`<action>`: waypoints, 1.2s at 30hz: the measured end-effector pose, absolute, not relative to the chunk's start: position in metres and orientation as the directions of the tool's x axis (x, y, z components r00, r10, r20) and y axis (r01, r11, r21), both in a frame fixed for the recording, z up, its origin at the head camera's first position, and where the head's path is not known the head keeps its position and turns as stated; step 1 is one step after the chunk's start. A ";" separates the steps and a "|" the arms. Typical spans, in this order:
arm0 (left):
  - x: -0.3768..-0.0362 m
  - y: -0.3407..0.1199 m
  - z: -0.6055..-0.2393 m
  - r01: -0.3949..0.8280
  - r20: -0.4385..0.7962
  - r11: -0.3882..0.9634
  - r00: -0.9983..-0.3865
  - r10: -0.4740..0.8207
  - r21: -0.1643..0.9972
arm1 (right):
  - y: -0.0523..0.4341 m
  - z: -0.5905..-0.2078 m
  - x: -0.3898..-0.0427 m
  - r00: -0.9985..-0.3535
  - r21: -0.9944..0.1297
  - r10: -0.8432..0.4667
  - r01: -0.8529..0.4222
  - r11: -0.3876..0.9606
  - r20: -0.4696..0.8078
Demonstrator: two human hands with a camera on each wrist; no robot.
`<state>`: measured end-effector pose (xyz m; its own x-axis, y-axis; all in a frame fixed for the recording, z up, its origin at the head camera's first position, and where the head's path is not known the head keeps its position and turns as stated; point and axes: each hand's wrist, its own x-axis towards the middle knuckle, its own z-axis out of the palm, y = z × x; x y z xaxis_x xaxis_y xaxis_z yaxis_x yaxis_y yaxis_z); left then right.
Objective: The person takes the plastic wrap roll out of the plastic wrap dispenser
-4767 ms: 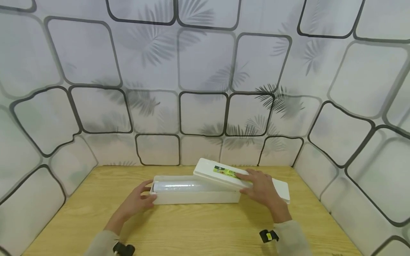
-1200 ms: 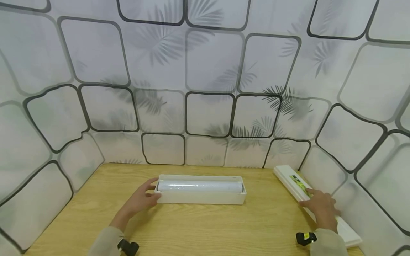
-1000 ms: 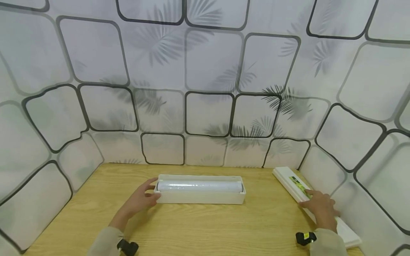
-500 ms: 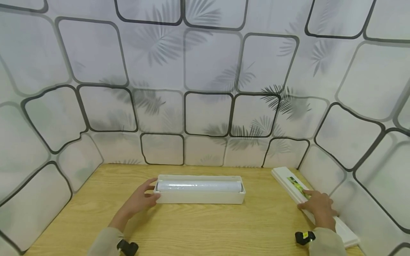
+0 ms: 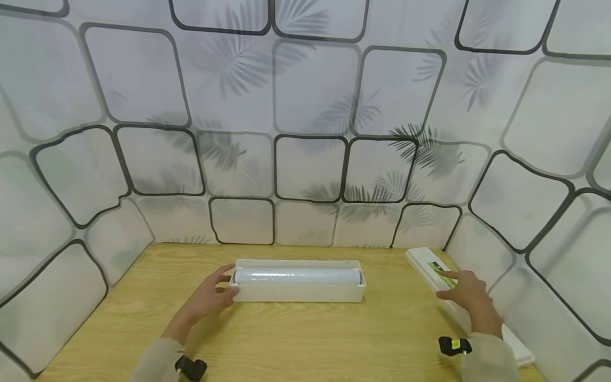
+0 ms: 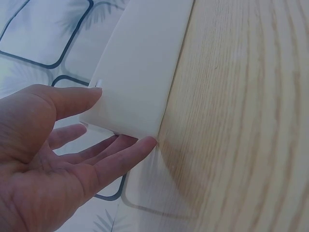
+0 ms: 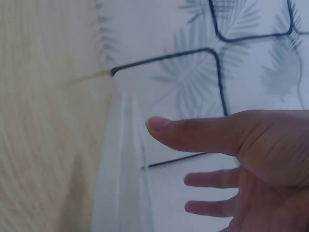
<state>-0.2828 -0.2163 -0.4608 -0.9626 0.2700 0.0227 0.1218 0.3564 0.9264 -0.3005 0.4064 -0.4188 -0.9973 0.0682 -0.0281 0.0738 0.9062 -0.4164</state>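
A long white box (image 5: 298, 294) stands on the table, its top open. A shiny roll of cling film (image 5: 296, 276) lies inside. My left hand (image 5: 213, 293) holds the box's left end, thumb at the front and fingers at the end wall; the left wrist view shows the thumb and fingertips at the end of the white wall (image 6: 140, 63). On the right, the long white lid (image 5: 427, 265) with a green and yellow label lies slanted on the table. My right hand (image 5: 470, 297) hovers over it, fingers extended; in the right wrist view its thumb is apart from the lid (image 7: 123, 183).
The wood-grain table (image 5: 305, 339) reaches back to a patterned cloth wall (image 5: 305, 170). Similar cloth closes off the left and right sides. The lid lies close along the right-hand cloth (image 5: 534, 286).
Earlier my right hand carried the lid off the box and put it down at the right. Now that hand has let go and risen slightly. The left hand stays at the box.
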 end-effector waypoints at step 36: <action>-0.283 -0.216 -0.461 0.119 0.029 0.353 -0.968 0.251 0.928 | 0.223 -0.384 -0.326 -0.835 -0.409 -0.536 -0.537 0.738 0.128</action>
<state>-0.2833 -0.2160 -0.4615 -0.9677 0.2506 0.0287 0.1189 0.3528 0.9281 -0.3255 0.2235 -0.3835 -0.8347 -0.5356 0.1282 -0.5365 0.7384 -0.4086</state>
